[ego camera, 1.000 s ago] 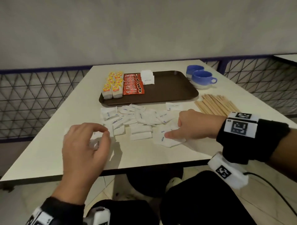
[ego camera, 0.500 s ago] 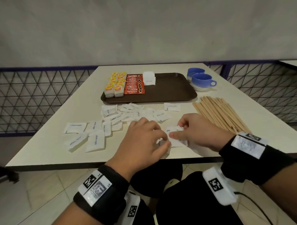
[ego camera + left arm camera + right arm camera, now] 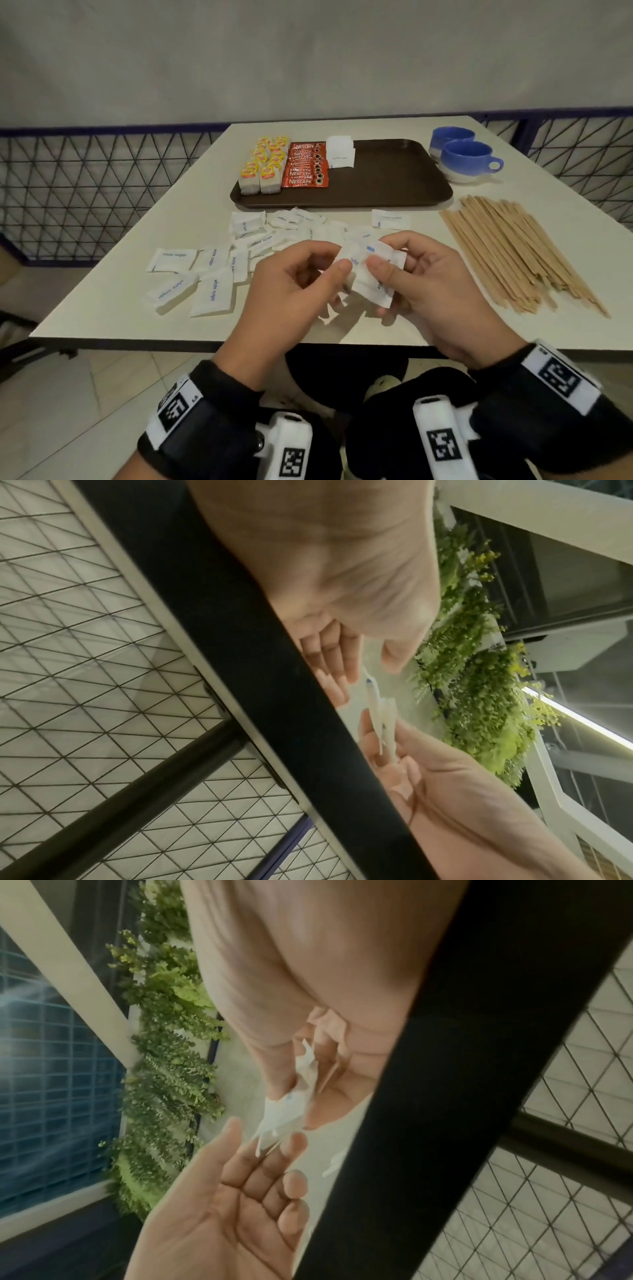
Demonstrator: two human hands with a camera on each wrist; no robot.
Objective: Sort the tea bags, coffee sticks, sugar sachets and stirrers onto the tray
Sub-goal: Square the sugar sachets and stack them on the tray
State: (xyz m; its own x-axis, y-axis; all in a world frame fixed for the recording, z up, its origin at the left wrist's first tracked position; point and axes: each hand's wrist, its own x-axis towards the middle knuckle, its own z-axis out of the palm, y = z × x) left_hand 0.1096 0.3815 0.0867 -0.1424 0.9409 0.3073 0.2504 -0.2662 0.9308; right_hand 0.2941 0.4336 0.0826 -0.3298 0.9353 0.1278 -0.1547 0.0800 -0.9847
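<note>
Holding a small bundle of white paper sugar sachets (image 3: 371,277) between them, both hands meet above the near edge of the pale tabletop (image 3: 102,301). The right hand (image 3: 428,291) pinches the bundle with thumb on top and fingers curled beneath; the left hand (image 3: 291,287) pinches its left end, thumb tip on the paper. More loose white sugar sachets (image 3: 209,291) lie scattered on the tabletop between the hands and the dark brown rectangular tray (image 3: 394,185). On the tray's left part sit two rows of yellow-tagged tea bags (image 3: 263,166), just beside them a row of red coffee sticks (image 3: 306,168), then a short stack of white sachets (image 3: 340,152). Thin wooden stirrers (image 3: 513,250) lie in a loose heap right of the hands. Two blue cups (image 3: 466,161) stand beside the tray's right end.
</note>
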